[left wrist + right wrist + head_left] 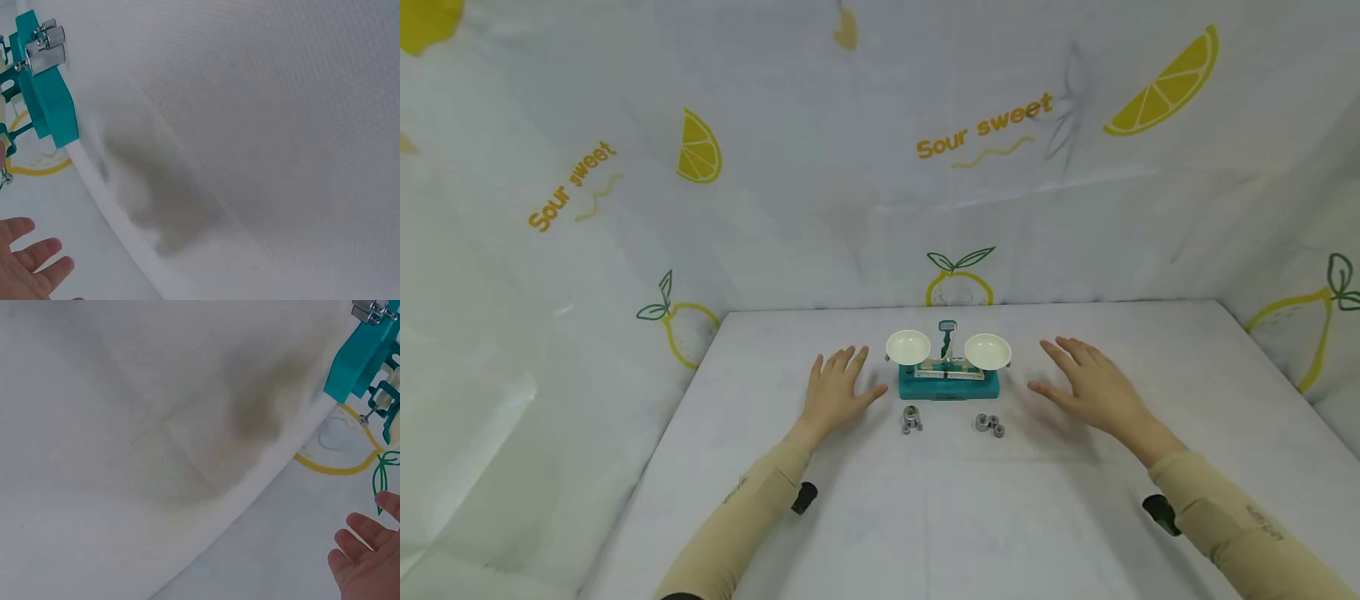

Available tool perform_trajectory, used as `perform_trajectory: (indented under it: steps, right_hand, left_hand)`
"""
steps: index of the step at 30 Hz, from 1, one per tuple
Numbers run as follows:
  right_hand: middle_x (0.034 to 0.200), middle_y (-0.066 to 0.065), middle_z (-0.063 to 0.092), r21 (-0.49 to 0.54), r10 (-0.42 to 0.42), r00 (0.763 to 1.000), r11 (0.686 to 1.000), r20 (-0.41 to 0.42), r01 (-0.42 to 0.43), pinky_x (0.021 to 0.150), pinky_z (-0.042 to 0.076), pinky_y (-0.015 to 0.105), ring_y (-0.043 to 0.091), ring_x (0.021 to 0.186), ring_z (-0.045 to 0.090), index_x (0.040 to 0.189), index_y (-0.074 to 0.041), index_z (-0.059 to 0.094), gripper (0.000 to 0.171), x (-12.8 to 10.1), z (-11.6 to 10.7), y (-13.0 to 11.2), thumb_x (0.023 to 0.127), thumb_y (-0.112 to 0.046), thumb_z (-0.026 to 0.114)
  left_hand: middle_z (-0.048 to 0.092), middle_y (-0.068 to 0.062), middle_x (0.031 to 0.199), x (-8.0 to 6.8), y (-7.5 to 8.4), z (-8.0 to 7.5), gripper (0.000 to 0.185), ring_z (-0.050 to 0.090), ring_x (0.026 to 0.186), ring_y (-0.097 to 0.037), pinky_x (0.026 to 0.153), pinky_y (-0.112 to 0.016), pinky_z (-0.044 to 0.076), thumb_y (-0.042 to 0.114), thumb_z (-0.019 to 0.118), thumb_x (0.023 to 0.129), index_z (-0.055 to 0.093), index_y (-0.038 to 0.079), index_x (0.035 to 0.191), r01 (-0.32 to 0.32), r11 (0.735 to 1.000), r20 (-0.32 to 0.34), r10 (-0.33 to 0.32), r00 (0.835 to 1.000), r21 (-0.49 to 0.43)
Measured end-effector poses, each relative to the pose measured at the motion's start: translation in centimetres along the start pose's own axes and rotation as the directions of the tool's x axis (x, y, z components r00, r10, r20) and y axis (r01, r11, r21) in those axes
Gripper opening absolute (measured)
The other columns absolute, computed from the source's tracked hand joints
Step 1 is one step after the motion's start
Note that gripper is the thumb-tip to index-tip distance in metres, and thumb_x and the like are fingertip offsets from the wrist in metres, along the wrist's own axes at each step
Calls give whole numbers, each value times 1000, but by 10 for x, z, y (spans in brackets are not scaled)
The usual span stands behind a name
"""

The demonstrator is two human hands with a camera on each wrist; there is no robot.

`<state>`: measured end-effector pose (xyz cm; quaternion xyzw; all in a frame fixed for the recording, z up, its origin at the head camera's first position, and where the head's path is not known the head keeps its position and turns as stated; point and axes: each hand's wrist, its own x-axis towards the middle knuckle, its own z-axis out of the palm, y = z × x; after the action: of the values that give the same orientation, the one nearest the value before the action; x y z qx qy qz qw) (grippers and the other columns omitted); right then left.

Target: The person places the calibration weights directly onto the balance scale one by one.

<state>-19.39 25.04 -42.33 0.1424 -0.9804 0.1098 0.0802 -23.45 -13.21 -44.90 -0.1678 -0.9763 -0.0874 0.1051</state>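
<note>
A teal balance scale (949, 389) stands in the middle of the table, with a white left pan (908, 347) and a white right pan (988, 352). In front of its left half is a small cluster of metal weights (912, 417); a second cluster of weights (989, 424) sits in front of the right half. My left hand (837, 392) hovers left of the scale, fingers spread, holding nothing. To the right of the scale is my right hand (1086, 385), also spread and without anything in it. In the left wrist view the scale's base (53, 103) and some weights (47, 47) show at the upper left.
The table (880, 517) has a white cover. Behind it hangs a white cloth (820, 225) printed with lemons and lettering, which continues along both sides. A dark wrist device (804, 497) is under the left forearm, another wrist device (1161, 514) under the right.
</note>
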Motion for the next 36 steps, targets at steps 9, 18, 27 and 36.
perform_trajectory:
  steps: [9, 18, 27, 36]
  right_hand:
    - [123, 23, 55, 129, -11, 1000, 992, -1, 11, 93, 44, 56, 40, 113, 51, 124, -1, 56, 56, 5, -4, -27, 90, -45, 57]
    - [101, 13, 63, 260, -73, 997, 963, 1, 71, 71, 53, 38, 25, 89, 60, 112, -2, 64, 33, 9, 6, -51, 86, -24, 66]
    - [81, -1, 59, 322, -114, 989, 944, 95, 78, 59, 44, 21, 9, 72, 50, 99, -3, 67, 24, 14, 18, -66, 85, -22, 67]
    - [74, -2, 57, 343, -149, 963, 937, 224, 65, 58, 41, 21, 9, 68, 46, 100, -2, 68, 25, 17, 28, -71, 84, -21, 68]
  left_hand:
    - [58, -16, 124, 9, 7, 2, 59, 59, 106, -30, 88, -44, 50, 37, 63, 87, 47, 6, 135, 127, 893, 138, -73, 988, -433]
    - [55, -17, 127, 19, 12, 20, 57, 60, 104, -30, 84, -39, 53, 31, 64, 88, 45, 9, 137, 232, 759, 261, -85, 962, -608]
    - [48, -14, 137, 25, 15, 34, 63, 59, 105, -27, 77, -31, 54, 31, 65, 86, 41, 8, 139, 317, 647, 319, -119, 940, -693]
    - [46, -11, 139, 28, 23, 44, 60, 57, 103, -24, 79, -31, 52, 28, 66, 85, 44, 6, 137, 320, 654, 322, -122, 939, -685]
